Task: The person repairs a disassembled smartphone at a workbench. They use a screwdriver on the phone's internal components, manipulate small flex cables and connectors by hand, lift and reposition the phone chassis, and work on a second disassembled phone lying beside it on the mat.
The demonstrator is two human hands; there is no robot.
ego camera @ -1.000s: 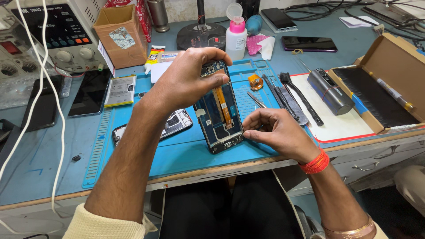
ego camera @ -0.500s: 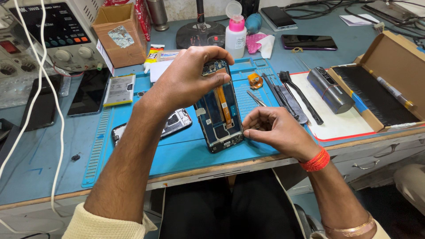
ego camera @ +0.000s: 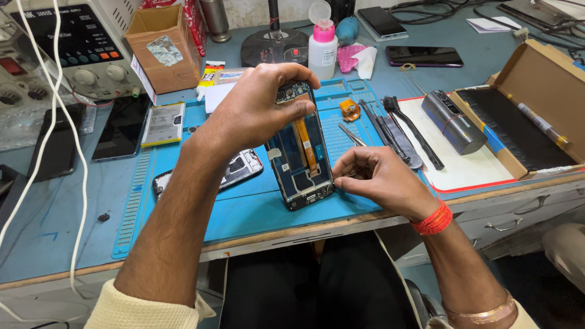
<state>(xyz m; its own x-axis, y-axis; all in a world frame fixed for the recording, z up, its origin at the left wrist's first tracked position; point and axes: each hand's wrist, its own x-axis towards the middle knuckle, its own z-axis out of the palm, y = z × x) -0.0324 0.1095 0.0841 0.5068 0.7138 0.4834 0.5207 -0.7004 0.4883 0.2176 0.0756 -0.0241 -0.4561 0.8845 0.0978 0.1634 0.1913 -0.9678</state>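
Here, the left hand (ego camera: 259, 109) grips the top of an open phone (ego camera: 301, 149), holding it tilted up with its bottom end on the blue mat (ego camera: 244, 207). The right hand (ego camera: 381, 180) pinches thin tweezers (ego camera: 352, 135) against the phone's lower right edge. Another phone part (ego camera: 234, 167) lies just behind.

The right hand (ego camera: 381, 180) has edged closer to the opened phone (ego camera: 301, 149).
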